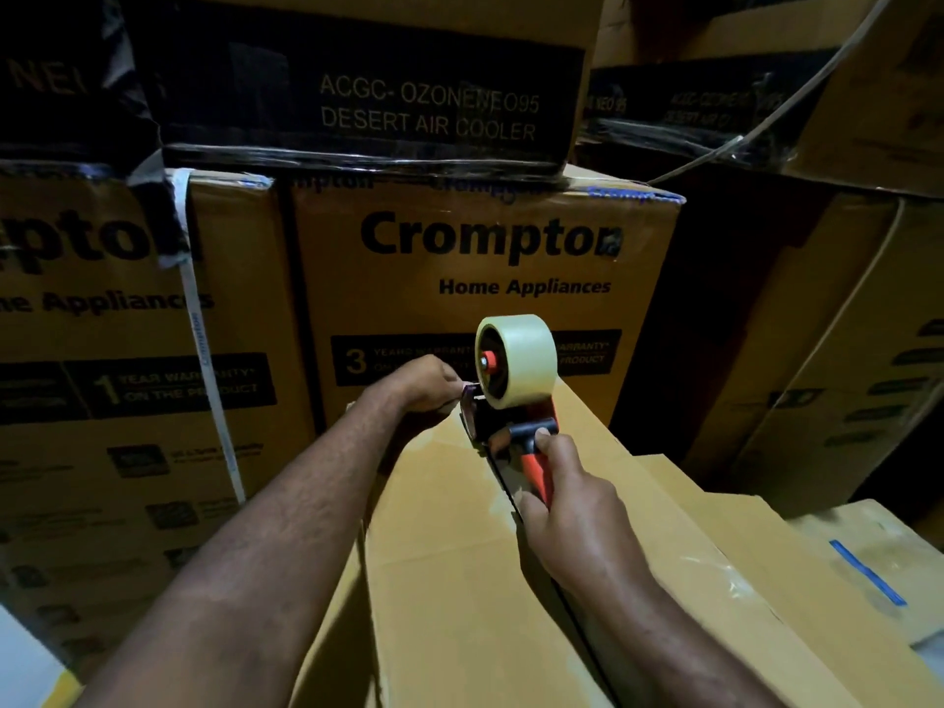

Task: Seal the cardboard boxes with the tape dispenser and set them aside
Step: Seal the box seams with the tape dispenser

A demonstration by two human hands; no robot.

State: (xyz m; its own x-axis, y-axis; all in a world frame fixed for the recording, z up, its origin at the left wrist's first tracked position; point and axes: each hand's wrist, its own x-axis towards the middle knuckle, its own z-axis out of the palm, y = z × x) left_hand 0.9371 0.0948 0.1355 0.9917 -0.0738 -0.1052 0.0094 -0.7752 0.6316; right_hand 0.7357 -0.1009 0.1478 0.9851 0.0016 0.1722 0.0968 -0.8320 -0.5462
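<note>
**Starting the tape at the far end of the seam**

Head view: my right hand [567, 498] is wrapped round the orange handle of the tape dispenser [511, 406], thumb up against the black crosspiece. The dispenser sits on top of the cardboard box [444, 544] in front of me, near its far edge and right over the dark centre seam [503, 485] between the 2 flaps. My left hand [426, 383] reaches to the dispenser's front, fingers curled together and pinching something at its mouth.

I judge this to be the start of a strip: the seam shows no tape along the part I can see. The next move calls for anchoring the tape end over the far edge, then pulling the dispenser straight back along the seam with steady downward pressure.

Whether my left fingertips hold the loose tape end or the guard plate, I cannot tell; the dispenser body and dim light hide it. The box's near end is cut off. Printed cartons [485, 258] are stacked behind, and another box [843, 554] lies to the right.
</note>
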